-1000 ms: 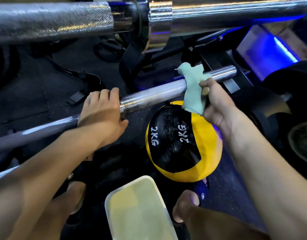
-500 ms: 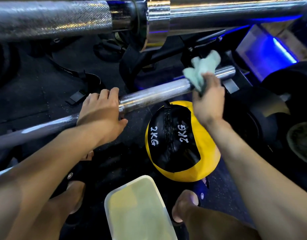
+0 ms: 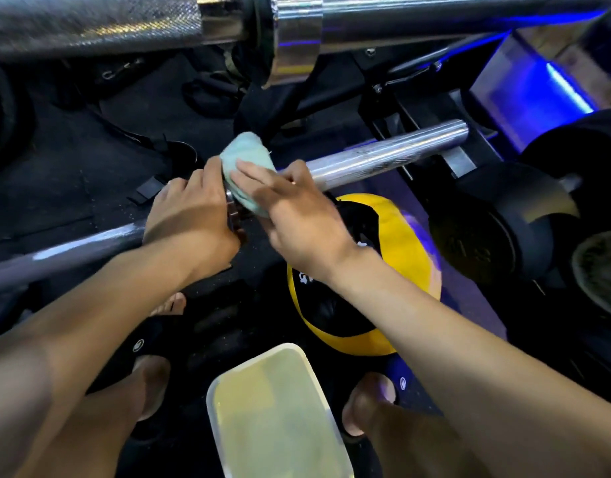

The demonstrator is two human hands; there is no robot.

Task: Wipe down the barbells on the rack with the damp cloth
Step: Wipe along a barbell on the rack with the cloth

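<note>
Barbell of chromed steel [image 3: 383,158] gets wiped: your left hand [image 3: 190,210] clamps its shaft steady while your right hand [image 3: 297,215] presses the pale-green damp cloth [image 3: 243,157], fingers flattened, against the collar.

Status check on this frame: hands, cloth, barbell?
Left hand grips lower barbell. Right hand presses cloth on sleeve by collar. Nothing blocking.
</note>
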